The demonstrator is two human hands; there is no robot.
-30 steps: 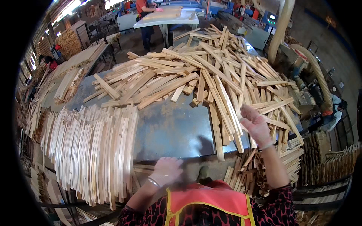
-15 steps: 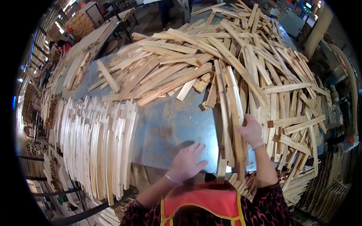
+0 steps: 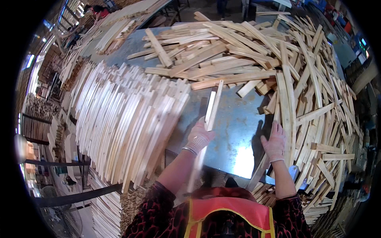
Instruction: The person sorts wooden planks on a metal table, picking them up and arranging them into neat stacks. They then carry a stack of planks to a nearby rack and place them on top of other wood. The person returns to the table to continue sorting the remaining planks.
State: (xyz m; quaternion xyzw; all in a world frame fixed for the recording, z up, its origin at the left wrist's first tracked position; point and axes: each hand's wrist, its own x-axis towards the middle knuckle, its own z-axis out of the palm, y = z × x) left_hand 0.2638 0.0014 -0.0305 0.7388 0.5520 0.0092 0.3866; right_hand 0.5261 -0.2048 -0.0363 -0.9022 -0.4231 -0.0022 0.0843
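Note:
My left hand (image 3: 200,137), in a pale glove, is closed around a narrow wooden strip (image 3: 213,105). Another strip may lie alongside it; I cannot tell. Its far end points away over the metal tabletop (image 3: 234,115), and its near end is blurred. My right hand (image 3: 274,143), also gloved, has its fingers stretched out and thumb apart. It rests at the left edge of the loose pile, beside a long strip (image 3: 287,103). Left of my left hand, a row of wooden strips (image 3: 135,119) lies closely side by side.
A large jumbled pile of wooden pieces (image 3: 222,53) covers the table's far and right parts. Dark rails (image 3: 79,198) and more stacked strips (image 3: 104,212) sit low on the left. A person in red (image 3: 99,12) is far off at the upper left.
My left hand, empty before, now grips a strip and has moved up. My right hand has let go of the strips it held. The view has swung left.

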